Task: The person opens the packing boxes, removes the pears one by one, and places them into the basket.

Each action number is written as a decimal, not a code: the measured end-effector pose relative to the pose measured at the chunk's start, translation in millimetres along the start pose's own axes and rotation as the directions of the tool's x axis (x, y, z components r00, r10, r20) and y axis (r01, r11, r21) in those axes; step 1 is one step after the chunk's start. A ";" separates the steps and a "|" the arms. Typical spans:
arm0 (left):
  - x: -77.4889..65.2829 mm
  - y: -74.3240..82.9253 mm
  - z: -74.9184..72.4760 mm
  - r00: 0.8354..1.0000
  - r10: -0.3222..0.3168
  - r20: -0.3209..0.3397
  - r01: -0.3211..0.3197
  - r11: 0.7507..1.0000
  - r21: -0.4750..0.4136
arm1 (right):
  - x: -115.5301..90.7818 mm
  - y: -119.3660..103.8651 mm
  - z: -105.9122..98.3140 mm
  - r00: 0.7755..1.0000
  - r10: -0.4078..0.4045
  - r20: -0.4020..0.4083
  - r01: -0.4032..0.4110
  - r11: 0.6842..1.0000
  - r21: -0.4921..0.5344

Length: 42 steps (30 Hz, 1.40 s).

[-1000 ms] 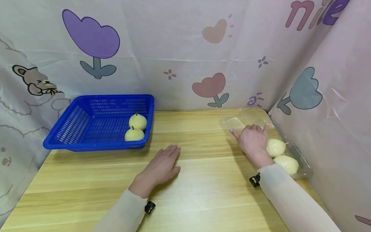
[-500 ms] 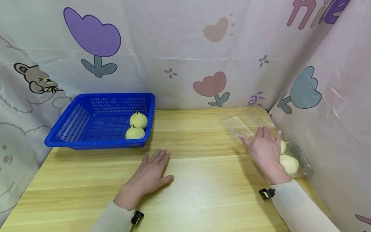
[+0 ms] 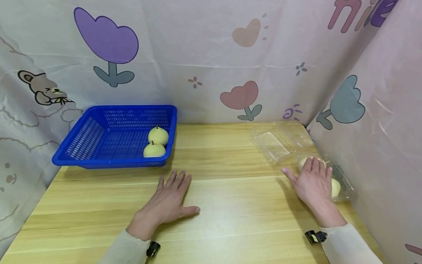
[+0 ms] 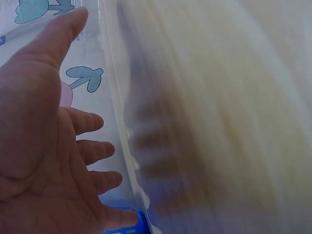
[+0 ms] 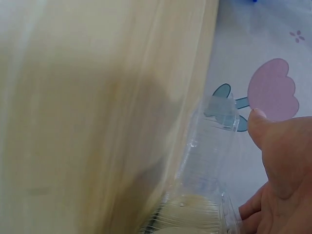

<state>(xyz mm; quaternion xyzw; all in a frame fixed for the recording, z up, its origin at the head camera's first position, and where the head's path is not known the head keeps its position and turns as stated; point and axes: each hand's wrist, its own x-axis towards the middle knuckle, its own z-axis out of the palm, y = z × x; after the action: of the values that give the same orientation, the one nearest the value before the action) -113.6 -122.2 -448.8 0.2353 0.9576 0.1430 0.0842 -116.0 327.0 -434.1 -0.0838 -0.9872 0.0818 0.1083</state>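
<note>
My right hand [image 3: 313,187], fingers extended, is over a clear plastic container [image 3: 346,183] at the table's right edge. Two pale yellow pears lie in that container: one pear [image 3: 335,187] shows beside the hand, and the other pear [image 3: 304,161] is mostly covered by the fingers. Whether the hand touches them I cannot tell. In the right wrist view, the pears [image 5: 190,214] appear blurred under ribbed clear plastic. My left hand [image 3: 165,205], fingers spread and holding nothing, is over the middle left of the table, in front of the blue basket [image 3: 108,161].
Two more pears, a rear one [image 3: 158,135] and a front one [image 3: 154,149], sit in the basket's right end. Another clear plastic container [image 3: 271,145] lies spread behind my right hand. Printed curtains [image 3: 197,44] bound the table [image 3: 224,212] at the back and sides.
My right hand has moved from the rear clear container toward the front right, over the pears, and its fingers have straightened. My left hand has drawn back slightly and its fingers have spread.
</note>
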 end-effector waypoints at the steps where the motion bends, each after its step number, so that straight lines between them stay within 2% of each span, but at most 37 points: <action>1: -0.1 0.0 0.0 1.000 -0.002 0.005 0.002 1.000 -0.004 | -1.1 0.6 0.4 1.000 0.000 0.002 0.000 1.000 0.005; 12: 5.4 5.8 1.4 1.000 0.012 0.029 -0.011 0.999 -0.044 | -17.1 -7.2 2.4 0.999 -0.027 0.024 0.027 0.999 0.023; 25: 27.1 21.3 1.2 0.997 0.062 0.036 -0.060 0.997 -0.044 | -48.7 -31.5 1.2 0.995 -0.098 -0.015 0.099 0.995 0.031; 35: 36.7 30.7 1.5 0.996 0.076 0.051 -0.073 0.996 -0.053 | -74.0 -51.1 1.1 0.971 -0.212 -0.112 0.214 0.977 0.004; 42: 40.5 31.7 4.0 0.994 0.069 0.084 -0.060 0.992 -0.111 | -89.5 -69.5 0.0 0.964 -0.257 -0.068 0.259 0.966 0.021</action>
<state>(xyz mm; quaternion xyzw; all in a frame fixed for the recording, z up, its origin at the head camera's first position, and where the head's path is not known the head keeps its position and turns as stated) -134.6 -75.1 -446.5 0.2674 0.9357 0.1870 0.1342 -40.2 243.0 -439.5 0.0445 -0.9843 0.0790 0.1513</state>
